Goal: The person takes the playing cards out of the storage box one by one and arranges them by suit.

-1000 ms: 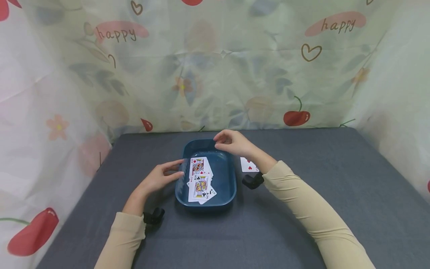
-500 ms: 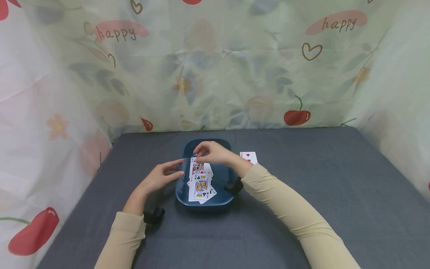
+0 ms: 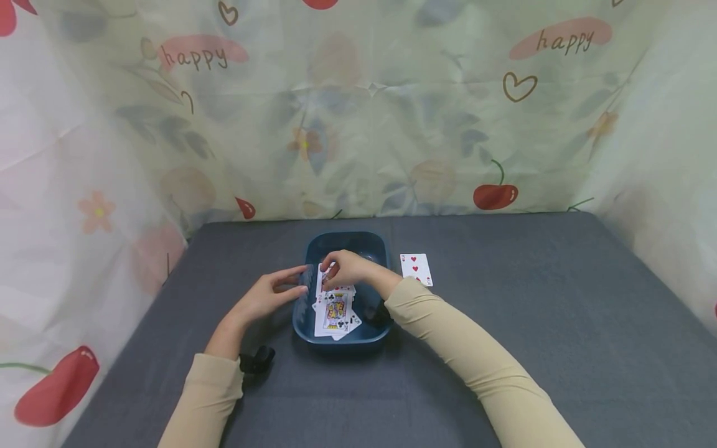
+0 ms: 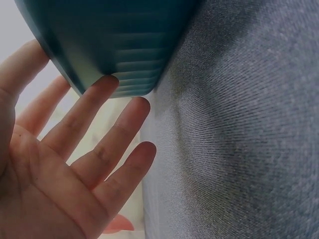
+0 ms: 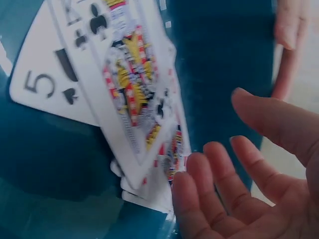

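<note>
A dark blue tray point(image 3: 375, 249) stands on the table, with several overlapping playing cards point(image 5: 55, 84) inside it. The king of clubs point(image 3: 336, 313) lies on top at the near end, a five of spades sticking out below it. My right hand point(image 3: 346, 269) hovers over the far cards, partly covering them. In the right wrist view its fingers are loosely bent, thumb apart, holding nothing; whether a fingertip touches a card I cannot tell. My left hand point(image 3: 269, 292) is at the tray's left side, its extended fingers point(image 4: 127, 119) against or close to the outer wall and rim.
One hearts card point(image 3: 416, 269) lies face up on the grey tablecloth point(image 3: 532, 298), right of the tray. Behind the table hangs a printed curtain point(image 3: 375, 124), with more of it along both sides.
My right hand has moved from the tray's far right rim leftward and nearer, over the cards. The hearts card on the table has come out from behind my forearm. My left hand stays put.
</note>
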A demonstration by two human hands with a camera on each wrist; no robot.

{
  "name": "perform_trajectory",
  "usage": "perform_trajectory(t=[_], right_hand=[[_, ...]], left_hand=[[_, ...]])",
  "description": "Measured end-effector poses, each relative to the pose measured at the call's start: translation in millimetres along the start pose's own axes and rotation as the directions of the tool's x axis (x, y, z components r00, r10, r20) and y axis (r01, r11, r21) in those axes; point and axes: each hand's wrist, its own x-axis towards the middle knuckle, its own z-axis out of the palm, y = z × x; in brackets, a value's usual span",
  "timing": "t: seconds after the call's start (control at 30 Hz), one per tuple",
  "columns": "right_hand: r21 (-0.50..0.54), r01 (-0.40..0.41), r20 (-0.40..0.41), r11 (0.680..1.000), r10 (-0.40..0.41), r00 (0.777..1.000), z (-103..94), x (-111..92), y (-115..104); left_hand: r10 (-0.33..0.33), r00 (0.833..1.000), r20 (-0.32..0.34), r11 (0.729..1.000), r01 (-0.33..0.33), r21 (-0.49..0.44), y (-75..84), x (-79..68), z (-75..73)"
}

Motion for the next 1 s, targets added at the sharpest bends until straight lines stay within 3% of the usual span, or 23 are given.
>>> perform_trajectory(t=[0.23,0.47,0.83,1.0], right_hand=[[-0.104,-0.058,0.058,0.993,0.064,0.996,11.3,-1,0],[-0.182,-0.061,0.108,0.981,0.081,0.991,14.0,-1,0],[-0.217,-0.059,0.089,0.974,0.080,0.993,14.6,0,0],[-0.159,-0.068,0.042,0.985,0.075,0.996,12.0,-1,-1]], left_hand=[[-0.009,1.000,-0.001,1.000,0.009,0.008,0.4,-0.8,0.6],[0.011,1.000,-0.003,1.000,-0.011,0.008,0.5,-1.8,0.2],[0.033,0.999,0.005,0.999,-0.033,0.004,2.1,-2.2,-1.7],[0.036,0.999,0.010,0.999,-0.036,-0.008,3.4,-3.6,-2.2]])
